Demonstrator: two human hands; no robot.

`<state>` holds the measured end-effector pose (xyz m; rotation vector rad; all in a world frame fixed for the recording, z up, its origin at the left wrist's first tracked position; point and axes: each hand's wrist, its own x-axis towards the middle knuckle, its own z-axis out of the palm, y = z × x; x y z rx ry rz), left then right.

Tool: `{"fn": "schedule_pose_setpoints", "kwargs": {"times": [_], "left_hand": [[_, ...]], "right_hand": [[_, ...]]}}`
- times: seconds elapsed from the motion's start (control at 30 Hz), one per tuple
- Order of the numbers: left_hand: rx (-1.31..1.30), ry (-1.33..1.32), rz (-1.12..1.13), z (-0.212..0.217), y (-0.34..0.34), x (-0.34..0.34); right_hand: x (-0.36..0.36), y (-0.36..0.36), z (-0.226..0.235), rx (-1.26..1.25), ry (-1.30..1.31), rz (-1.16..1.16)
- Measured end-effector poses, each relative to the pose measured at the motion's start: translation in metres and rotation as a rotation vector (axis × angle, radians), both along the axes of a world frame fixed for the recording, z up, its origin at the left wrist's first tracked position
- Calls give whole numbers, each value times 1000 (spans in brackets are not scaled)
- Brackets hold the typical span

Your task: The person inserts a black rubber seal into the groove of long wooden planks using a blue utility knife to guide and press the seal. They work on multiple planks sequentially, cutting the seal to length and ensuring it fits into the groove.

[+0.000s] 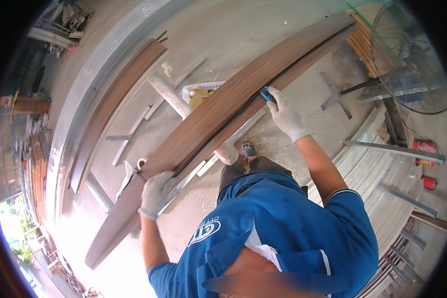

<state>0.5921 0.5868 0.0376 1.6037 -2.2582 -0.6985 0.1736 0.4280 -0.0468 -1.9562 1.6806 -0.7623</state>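
Observation:
A long brown wood-grain board (223, 102) lies slantwise before me, from the lower left to the upper right. A dark groove or gap (243, 110) runs along its length. My right hand (287, 116), in a pale work glove, closes on a small blue-and-black hand tool (265, 94) at this gap; its working end is hidden, so its exact kind does not show. Farther left along the board, my left hand (155, 194), gloved too, grips the near edge, with the fingertips partly out of sight.
A padded support post (169, 92) and a white crate (193, 90) are beyond the board. Another brown board (119, 107) lies at left beside long wrapped profiles (84, 104). To the right stand a large fan (412, 74), stacked pale strips (382, 169) and jutting metal bars (397, 151).

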Motion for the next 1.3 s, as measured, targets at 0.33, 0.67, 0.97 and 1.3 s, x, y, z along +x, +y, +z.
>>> {"fn": "schedule_pose_setpoints", "kwargs": {"times": [0.33, 0.67, 0.97, 1.3], "left_hand": [[37, 23, 308, -15, 65, 38], [-266, -230, -9, -45, 50, 80], [-187, 1, -83, -52, 30, 100], [-225, 39, -77, -64, 33, 102]], "right_hand": [[4, 1, -1, 102, 187, -82], [38, 5, 18, 114, 422, -304], [94, 19, 29, 157, 458, -481], [244, 154, 10, -2, 381, -111]]}}
